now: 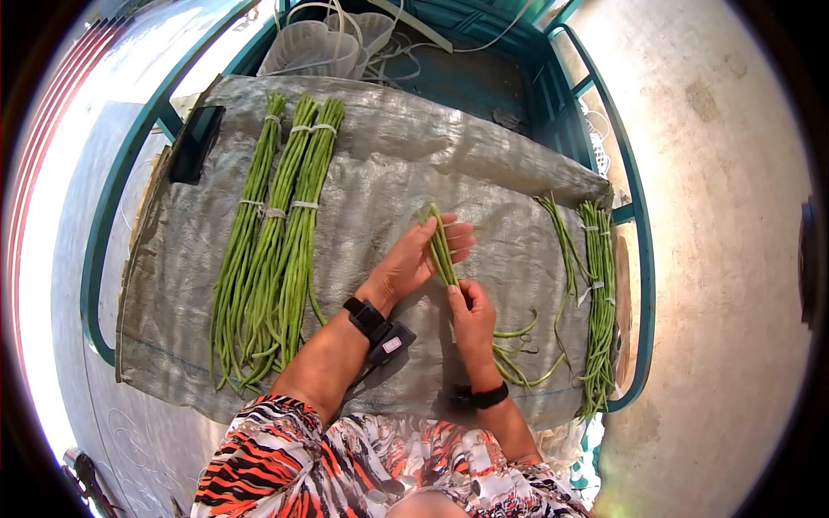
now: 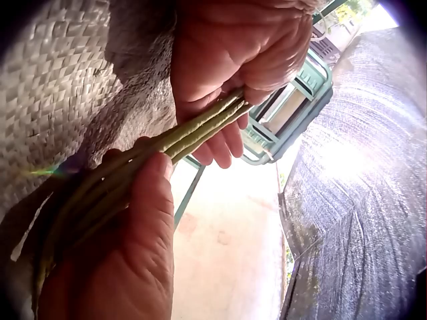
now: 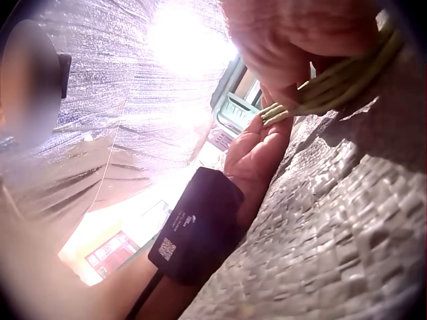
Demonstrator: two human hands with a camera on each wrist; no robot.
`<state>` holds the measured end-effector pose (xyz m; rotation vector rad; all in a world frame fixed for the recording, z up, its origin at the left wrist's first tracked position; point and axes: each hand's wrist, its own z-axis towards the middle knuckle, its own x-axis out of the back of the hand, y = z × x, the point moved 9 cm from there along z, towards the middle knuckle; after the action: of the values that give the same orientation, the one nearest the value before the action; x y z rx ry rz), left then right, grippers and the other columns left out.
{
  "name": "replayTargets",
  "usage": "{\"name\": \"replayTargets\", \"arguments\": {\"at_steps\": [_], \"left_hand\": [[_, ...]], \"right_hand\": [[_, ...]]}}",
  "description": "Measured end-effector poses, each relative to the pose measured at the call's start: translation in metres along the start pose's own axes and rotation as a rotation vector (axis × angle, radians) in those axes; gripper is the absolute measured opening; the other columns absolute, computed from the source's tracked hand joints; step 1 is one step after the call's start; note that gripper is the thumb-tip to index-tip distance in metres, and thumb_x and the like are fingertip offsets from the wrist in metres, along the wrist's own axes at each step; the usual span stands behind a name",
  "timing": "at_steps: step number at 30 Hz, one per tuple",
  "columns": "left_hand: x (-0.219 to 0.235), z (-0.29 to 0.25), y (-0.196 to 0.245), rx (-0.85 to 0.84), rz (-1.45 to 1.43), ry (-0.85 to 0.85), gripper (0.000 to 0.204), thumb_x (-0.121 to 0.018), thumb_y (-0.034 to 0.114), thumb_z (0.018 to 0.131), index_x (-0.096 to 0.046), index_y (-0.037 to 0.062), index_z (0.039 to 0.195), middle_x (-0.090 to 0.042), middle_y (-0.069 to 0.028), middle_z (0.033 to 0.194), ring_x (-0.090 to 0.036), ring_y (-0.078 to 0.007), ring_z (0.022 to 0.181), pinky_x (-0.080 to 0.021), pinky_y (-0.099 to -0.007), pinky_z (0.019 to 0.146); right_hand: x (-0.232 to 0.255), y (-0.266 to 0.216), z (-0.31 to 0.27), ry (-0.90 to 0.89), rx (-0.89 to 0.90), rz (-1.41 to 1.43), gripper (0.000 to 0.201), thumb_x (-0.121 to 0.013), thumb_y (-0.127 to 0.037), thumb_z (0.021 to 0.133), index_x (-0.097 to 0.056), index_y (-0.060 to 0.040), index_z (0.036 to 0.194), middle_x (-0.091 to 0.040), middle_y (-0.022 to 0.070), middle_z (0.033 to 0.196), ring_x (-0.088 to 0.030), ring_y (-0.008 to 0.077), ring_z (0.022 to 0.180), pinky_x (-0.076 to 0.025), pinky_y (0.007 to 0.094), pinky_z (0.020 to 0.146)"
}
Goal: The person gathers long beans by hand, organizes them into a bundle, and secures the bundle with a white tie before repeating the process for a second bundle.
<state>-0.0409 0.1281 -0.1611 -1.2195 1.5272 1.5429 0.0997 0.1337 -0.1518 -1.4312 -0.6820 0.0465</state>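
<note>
A small bunch of long green beans (image 1: 442,257) slants between the two hands. My left hand (image 1: 413,259) holds it near its upper ends, the thumb against the beans and the other fingers extended behind them. Lower down, my right hand (image 1: 474,326) grips the same bunch between thumb and curled fingers. In the left wrist view the bean ends (image 2: 223,115) lie against my left hand (image 2: 240,53), with my right thumb (image 2: 152,200) along the stalks. The right wrist view shows the bean ends (image 3: 275,115) at my left hand (image 3: 257,157).
Three tied bean bundles (image 1: 281,224) lie at left on the woven sheet (image 1: 389,155), near a dark phone-like object (image 1: 197,145). Another tied bundle (image 1: 598,302) and loose beans (image 1: 566,246) are at right. Green metal rails (image 1: 639,259) flank the sheet; clear plastic containers (image 1: 311,50) stand beyond it.
</note>
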Motion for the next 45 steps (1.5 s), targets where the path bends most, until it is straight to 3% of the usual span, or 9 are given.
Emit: {"name": "replayTargets", "arguments": {"at_steps": [6,9,20,23,29,33,37,38,45], "left_hand": [[0.007,0.001,-0.001,-0.012,0.008,0.026,0.036,-0.036,0.033,0.103,-0.043,0.0054,0.125,-0.063,-0.0103,0.104,-0.063,-0.026,0.099,-0.051,-0.0442,0.094],[0.004,0.0,0.001,-0.02,-0.004,0.032,0.036,-0.036,0.034,0.103,-0.043,0.0064,0.125,-0.063,-0.0074,0.096,-0.064,-0.0242,0.094,-0.052,-0.0445,0.092],[-0.002,0.002,0.0,-0.052,-0.098,-0.176,0.036,-0.047,0.033,0.1,-0.041,0.0085,0.126,-0.058,-0.0018,0.085,-0.062,-0.0199,0.087,-0.05,-0.0422,0.092],[-0.004,-0.008,0.0,0.02,0.097,0.054,0.029,-0.047,0.03,0.1,-0.047,0.0075,0.118,-0.053,0.0019,0.076,-0.059,-0.0158,0.08,-0.049,-0.0402,0.091],[0.007,0.002,-0.022,0.142,-0.078,-0.001,0.022,-0.049,0.029,0.099,-0.054,0.0077,0.093,-0.044,0.0052,0.063,-0.048,-0.0108,0.065,-0.049,-0.0364,0.082],[0.008,-0.001,-0.02,0.144,-0.136,0.03,0.023,-0.049,0.029,0.1,-0.054,0.0083,0.092,-0.035,0.007,0.055,-0.038,-0.0062,0.052,-0.043,-0.0254,0.063],[0.001,0.0,-0.009,0.117,-0.223,-0.052,0.027,-0.049,0.034,0.099,-0.057,0.0098,0.091,-0.032,0.0066,0.055,-0.032,-0.0048,0.048,-0.035,-0.021,0.048],[0.011,0.0,-0.012,0.133,-0.209,0.084,0.028,-0.049,0.035,0.099,-0.057,0.0099,0.09,-0.03,0.0063,0.056,-0.029,-0.0051,0.046,-0.03,-0.0202,0.043],[0.012,0.0,-0.02,0.197,-0.094,0.051,0.03,-0.045,0.037,0.1,-0.055,0.0086,0.096,-0.025,0.006,0.056,-0.026,-0.0045,0.045,-0.026,-0.0198,0.04]], "right_hand": [[0.003,-0.01,-0.004,0.053,0.093,-0.179,0.016,-0.062,-0.014,0.091,-0.062,0.0005,0.097,-0.057,-0.0004,0.078,-0.049,0.0067,0.071,-0.042,0.0229,0.065],[0.004,-0.007,-0.005,0.046,0.021,-0.149,0.021,-0.061,-0.022,0.089,-0.064,-0.0031,0.096,-0.062,0.012,0.087,-0.06,0.0272,0.08,-0.046,0.0357,0.073],[-0.008,-0.016,0.005,-0.088,-0.016,-0.075,0.024,-0.051,-0.022,0.094,-0.059,-0.0006,0.089,-0.06,0.0155,0.08,-0.057,0.0315,0.076,-0.043,0.0409,0.07],[-0.01,-0.019,0.004,-0.051,0.109,-0.169,0.023,-0.051,-0.022,0.094,-0.057,-0.0019,0.084,-0.058,0.0158,0.079,-0.054,0.0348,0.077,-0.041,0.0438,0.07],[-0.016,-0.028,-0.002,0.045,0.291,-0.468,0.02,-0.053,-0.025,0.094,-0.056,-0.006,0.09,-0.058,0.0149,0.082,-0.054,0.0355,0.082,-0.042,0.0465,0.071],[-0.013,-0.041,-0.009,0.046,0.357,-0.51,0.019,-0.054,-0.024,0.093,-0.055,-0.0053,0.095,-0.058,0.0171,0.086,-0.055,0.0385,0.081,-0.043,0.0465,0.07],[0.001,-0.026,-0.02,-0.191,0.042,-0.537,0.019,-0.062,-0.026,0.087,-0.057,-0.0104,0.098,-0.061,0.0147,0.089,-0.06,0.0372,0.078,-0.047,0.0469,0.063],[0.009,-0.027,-0.025,-0.2,0.03,-0.551,0.021,-0.06,-0.028,0.088,-0.058,-0.0099,0.098,-0.062,0.0156,0.087,-0.061,0.0374,0.079,-0.046,0.0462,0.065],[0.097,-0.027,-0.048,-0.151,0.07,-0.846,0.026,-0.057,-0.033,0.09,-0.061,-0.0082,0.095,-0.064,0.0158,0.084,-0.062,0.0372,0.079,-0.047,0.0441,0.07]]}}
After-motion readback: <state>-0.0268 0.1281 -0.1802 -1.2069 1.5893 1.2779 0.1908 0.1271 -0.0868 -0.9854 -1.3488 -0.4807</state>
